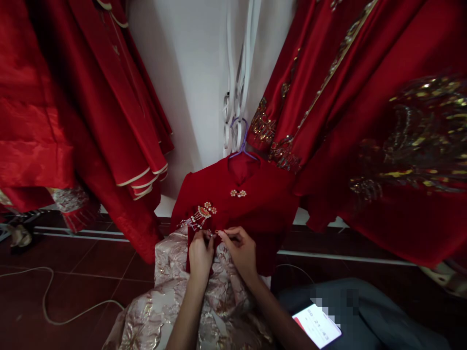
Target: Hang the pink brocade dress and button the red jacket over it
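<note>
In front of me hangs a dark red top [268, 209] on a purple hanger [243, 141]. A flower-shaped clasp of pearly beads [238, 193] sits below its neckline. On the left of the chest is a beaded fan-shaped ornament [202, 212] with dangling strings. My left hand [200, 253] is closed in a pinch at the lower front of the top. Close beside it, my right hand [241, 248] pinches with thumb and forefinger. Something small and shiny shows between the fingertips, too small to name. Under my hands lies a pale brocade skirt with gold pattern [146, 316].
Red garments [120, 121] hang on the left, and red garments with gold sequins [426, 141] on the right. White straps [241, 63] hang by the wall. A lit phone [317, 324] rests at lower right. A white cable [45, 296] crosses the tiled floor.
</note>
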